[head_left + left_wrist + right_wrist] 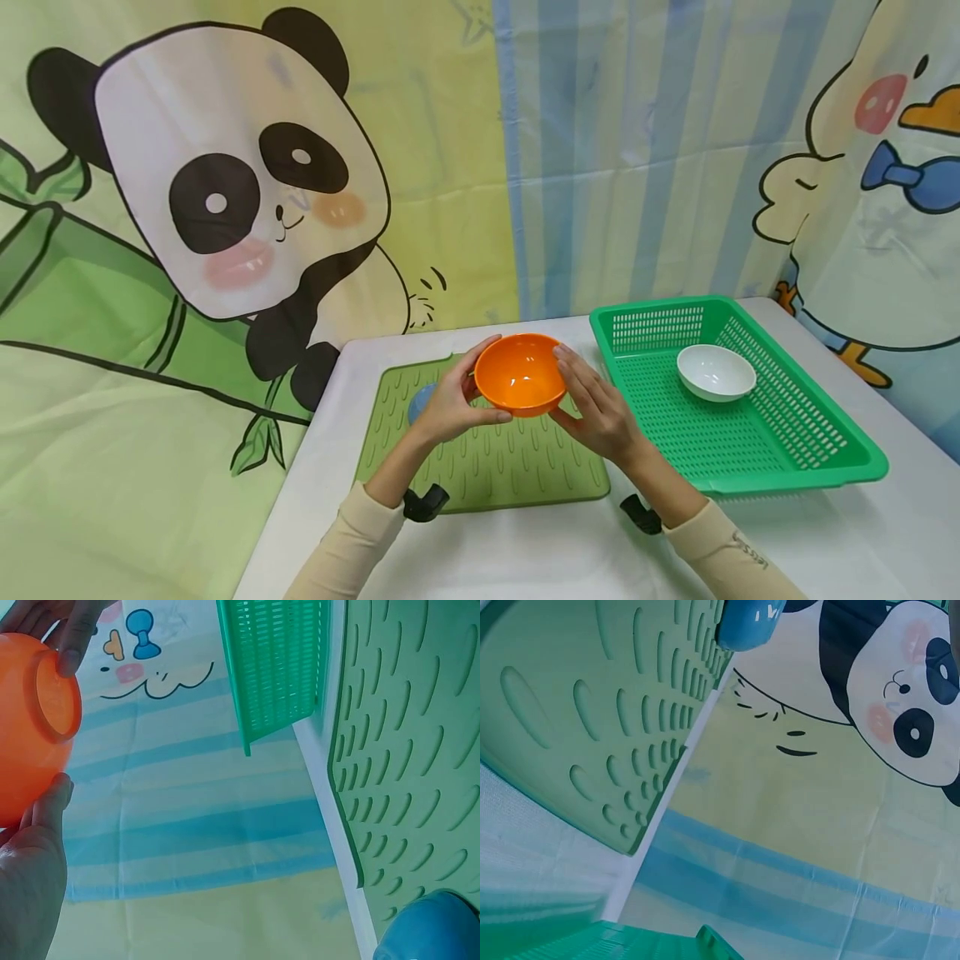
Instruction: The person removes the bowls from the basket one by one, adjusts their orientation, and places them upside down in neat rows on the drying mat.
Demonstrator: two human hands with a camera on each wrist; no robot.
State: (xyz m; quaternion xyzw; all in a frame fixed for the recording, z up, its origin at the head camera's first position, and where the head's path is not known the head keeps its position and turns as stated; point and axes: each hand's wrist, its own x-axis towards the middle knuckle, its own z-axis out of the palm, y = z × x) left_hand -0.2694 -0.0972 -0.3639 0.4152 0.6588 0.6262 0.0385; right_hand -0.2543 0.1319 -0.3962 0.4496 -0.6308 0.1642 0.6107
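Note:
An orange bowl (pixel 521 375) is held up above the green drying mat (pixel 495 475), its inside turned toward the head camera. My left hand (pixel 453 400) grips its left side, thumb near the lower front. On the right side, my right hand (pixel 600 408) holds it with fingers along the rim and thumb underneath. From the left wrist, the bowl's round foot (pixel 61 697) shows, with the left hand (pixel 34 877) below and the right hand (pixel 79 634) above. Behind the left hand, a blue rounded dish (pixel 420 404) sits on the mat, partly hidden.
A green plastic basket (pixel 795 483) stands on the right of the white table (pixel 480 558), with a white bowl (pixel 716 373) inside it. A curtain with a printed panda (pixel 225 108) hangs behind the table. Black wrist mounts (pixel 426 503) stick out from both wrists.

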